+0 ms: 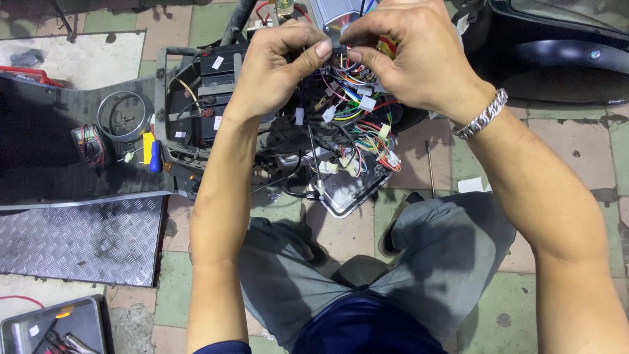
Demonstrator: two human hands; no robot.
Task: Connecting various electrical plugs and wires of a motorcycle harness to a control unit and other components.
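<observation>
A small black connector (339, 48) is pinched at 12 o'clock between the fingers of the left hand (278, 62) and the right hand (409, 52), which are closed tight on it. Most of it is hidden by the fingertips. Just below, a tangle of thin, bright wires (354, 124) with white plugs hangs over a shiny metal plate (347, 190). At 9 o'clock a blue-handled screwdriver (154, 157) lies by a round metal ring (124, 117). A bumpy metal sheet (78, 239) rests on the tiled floor (563, 151) at 8 o'clock. A tool tray (52, 328) is cut off at 7 o'clock.
</observation>
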